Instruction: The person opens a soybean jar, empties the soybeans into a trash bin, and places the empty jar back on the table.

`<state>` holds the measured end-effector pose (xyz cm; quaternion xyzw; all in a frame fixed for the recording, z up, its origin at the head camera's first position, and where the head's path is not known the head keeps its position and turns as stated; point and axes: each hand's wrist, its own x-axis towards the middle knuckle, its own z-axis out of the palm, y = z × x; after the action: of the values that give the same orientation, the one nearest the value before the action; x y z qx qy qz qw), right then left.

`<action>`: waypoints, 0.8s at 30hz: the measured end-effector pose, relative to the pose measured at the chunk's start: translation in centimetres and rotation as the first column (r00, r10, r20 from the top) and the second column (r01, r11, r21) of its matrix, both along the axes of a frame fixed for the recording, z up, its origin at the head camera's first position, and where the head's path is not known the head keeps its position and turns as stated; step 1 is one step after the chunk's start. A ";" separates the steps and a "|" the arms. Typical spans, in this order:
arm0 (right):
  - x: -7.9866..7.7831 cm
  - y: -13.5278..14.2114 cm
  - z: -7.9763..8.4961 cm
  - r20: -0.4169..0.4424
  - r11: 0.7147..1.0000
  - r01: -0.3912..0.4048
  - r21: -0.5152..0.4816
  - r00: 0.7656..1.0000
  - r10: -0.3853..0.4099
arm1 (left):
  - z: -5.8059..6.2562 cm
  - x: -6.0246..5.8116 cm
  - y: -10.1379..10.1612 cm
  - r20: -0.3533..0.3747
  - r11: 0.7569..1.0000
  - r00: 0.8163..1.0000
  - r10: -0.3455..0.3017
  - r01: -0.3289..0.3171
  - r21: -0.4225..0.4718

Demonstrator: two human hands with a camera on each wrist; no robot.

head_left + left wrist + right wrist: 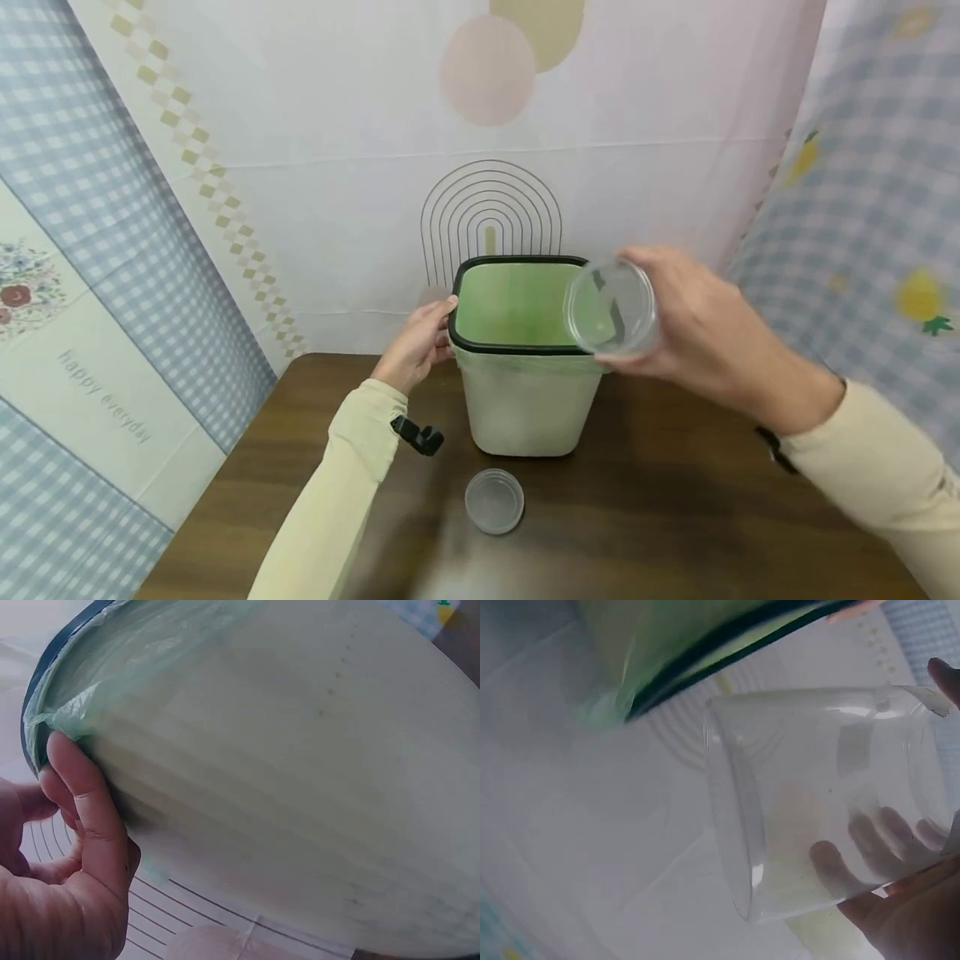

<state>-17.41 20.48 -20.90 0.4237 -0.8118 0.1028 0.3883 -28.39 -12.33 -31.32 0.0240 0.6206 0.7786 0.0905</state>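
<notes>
A pale trash bin (528,408) with a black rim stands on the table, lined with a thin green plastic bag (510,304). My left hand (422,343) pinches the bin's left rim, thumb on top and fingers curled against the outside. In the left wrist view those fingers (94,799) meet the bag's folded edge. Above the bin's right side, my right hand (697,333) grips a clear plastic jar (817,802) tipped on its side, its open mouth towards the bin. Nothing shows inside the jar. A round translucent lid (494,502) lies flat in front of the bin.
The brown wooden table (675,508) runs up to a white patterned cloth (337,233) hanging behind the bin. Blue checked cloth hangs on the left (150,250) and right. A black strap (417,436) sits at my left wrist.
</notes>
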 end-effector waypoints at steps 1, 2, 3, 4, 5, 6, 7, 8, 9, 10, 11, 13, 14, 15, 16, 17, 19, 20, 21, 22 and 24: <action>0.6 -0.1 -0.9 0.033 0.999 -0.008 -0.032 0.999 0.009 | -0.1 0.1 -0.2 -0.002 1.000 1.000 -0.006 0.006 0.022; 1.1 -0.2 -1.9 0.071 0.998 -0.008 -0.068 0.997 0.013 | -0.1 0.2 -0.5 -0.008 0.999 1.000 -0.016 0.017 0.043; 1.5 -0.2 -2.9 0.113 0.994 -0.006 -0.106 0.993 0.018 | -0.2 0.4 -0.8 -0.014 0.997 1.000 -0.025 0.026 0.070; 1.8 -0.3 -4.1 0.158 0.989 0.009 -0.147 0.987 0.014 | -0.3 0.5 -1.0 -0.023 0.995 0.999 -0.035 0.037 0.089; 2.1 -0.4 -5.4 0.210 0.981 0.031 -0.192 0.978 0.010 | -0.4 0.8 -1.2 -0.030 0.994 0.999 -0.043 0.046 0.103; 2.3 -0.4 -6.7 0.267 0.969 0.064 -0.239 0.964 0.003 | -0.5 1.0 -1.4 -0.035 0.992 0.998 -0.051 0.055 0.114; 2.4 -0.5 -8.0 0.332 0.953 0.087 -0.290 0.943 0.015 | -0.6 1.3 -1.5 -0.037 0.991 0.998 -0.055 0.059 0.118; 2.5 -0.5 -9.3 0.389 0.934 0.120 -0.336 0.921 0.021 | -0.7 1.5 -1.6 -0.040 0.991 0.997 -0.062 0.066 0.115; 2.6 -0.5 -10.6 0.443 0.912 0.150 -0.383 0.896 0.038 | -0.7 1.7 -1.6 -0.038 0.991 0.997 -0.063 0.067 0.113; 2.7 -0.6 -11.9 0.488 0.889 0.186 -0.419 0.871 0.048 | -0.7 1.9 -1.7 -0.037 0.992 0.997 -0.065 0.068 0.107; 2.8 -0.8 -13.1 0.524 0.865 0.215 -0.452 0.850 0.063 | -0.7 2.0 -1.7 -0.034 0.993 0.997 -0.064 0.068 0.101; 3.0 -1.2 -15.2 0.574 0.824 0.259 -0.503 0.813 0.095 | -0.6 2.2 -1.6 -0.036 0.995 0.998 -0.060 0.063 0.083; 3.1 -1.5 -16.3 0.587 0.812 0.276 -0.514 0.803 0.098 | -0.5 2.2 -1.5 -0.037 0.996 0.998 -0.056 0.059 0.074; 3.2 -1.8 -17.3 0.602 0.802 0.290 -0.522 0.791 0.106 | -0.4 2.2 -1.5 -0.038 0.996 0.998 -0.052 0.054 0.065; 3.4 -2.2 -18.3 0.613 0.794 0.301 -0.529 0.782 0.111 | -0.2 2.2 -1.5 -0.037 0.997 0.998 -0.048 0.050 0.055; 3.6 -2.6 -19.3 0.624 0.786 0.312 -0.533 0.773 0.117 | -0.1 2.1 -1.5 -0.036 0.998 0.999 -0.041 0.043 0.049; 3.9 -3.5 -21.1 0.648 0.774 0.338 -0.535 0.752 0.119 | 0.0 2.1 -1.6 -0.029 0.999 0.999 -0.038 0.039 0.033; 4.0 -3.9 -21.9 0.661 0.768 0.354 -0.533 0.741 0.118 | 0.1 2.1 -1.8 -0.026 0.999 0.999 -0.035 0.036 0.029; 4.1 -4.2 -22.6 0.674 0.762 0.370 -0.532 0.729 0.116 | 0.2 2.1 -1.9 -0.023 0.999 0.999 -0.034 0.034 0.024; 4.2 -4.5 -23.3 0.687 0.754 0.387 -0.531 0.718 0.115 | 0.2 2.1 -2.0 -0.022 0.999 0.999 -0.033 0.033 0.020; 4.1 -4.9 -24.4 0.709 0.743 0.412 -0.527 0.696 0.117 | 0.3 2.0 -2.2 -0.025 0.999 0.999 -0.032 0.032 0.016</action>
<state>-13.28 15.54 -45.30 0.1170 -0.8407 0.4977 0.1786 -26.38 -14.54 -31.03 0.0445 0.6146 0.7818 0.0950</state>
